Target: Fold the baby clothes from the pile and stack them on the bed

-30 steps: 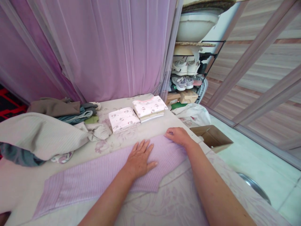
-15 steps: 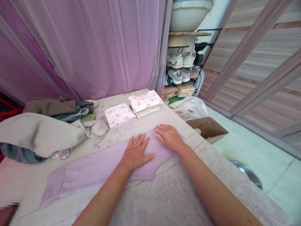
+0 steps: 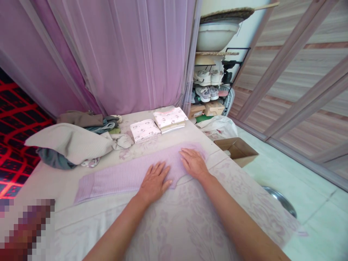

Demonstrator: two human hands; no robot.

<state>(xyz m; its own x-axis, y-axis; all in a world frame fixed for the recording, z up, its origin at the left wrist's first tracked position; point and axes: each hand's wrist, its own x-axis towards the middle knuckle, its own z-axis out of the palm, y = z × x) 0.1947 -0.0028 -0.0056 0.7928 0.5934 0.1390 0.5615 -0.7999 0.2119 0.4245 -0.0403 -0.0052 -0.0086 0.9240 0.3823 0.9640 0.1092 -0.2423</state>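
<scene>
A pair of lavender ribbed trousers (image 3: pixel 116 178) lies flat on the bed, folded lengthwise, one leg end towards the left and the wider end towards the right. My left hand (image 3: pixel 154 181) rests palm down on the trousers near their lower edge, fingers spread. Further right, my right hand (image 3: pixel 193 162) lies flat across the wider end, its fingers stretched out. Neither hand grips the cloth. Behind the trousers sit a folded white printed garment (image 3: pixel 145 131) and a small stack of folded clothes (image 3: pixel 170 119).
A heap of loose clothes (image 3: pixel 70 143) lies at the bed's left. Beyond the right edge stand an open cardboard box (image 3: pixel 239 150) and a metal basin (image 3: pixel 281 201) on the floor. A purple curtain (image 3: pixel 136 54) hangs behind, beside a shoe rack (image 3: pixel 231 78).
The view has shifted, showing more of the bed's left side. Both hands remain flat on the trousers; the right has slid slightly towards me over the wider end.
</scene>
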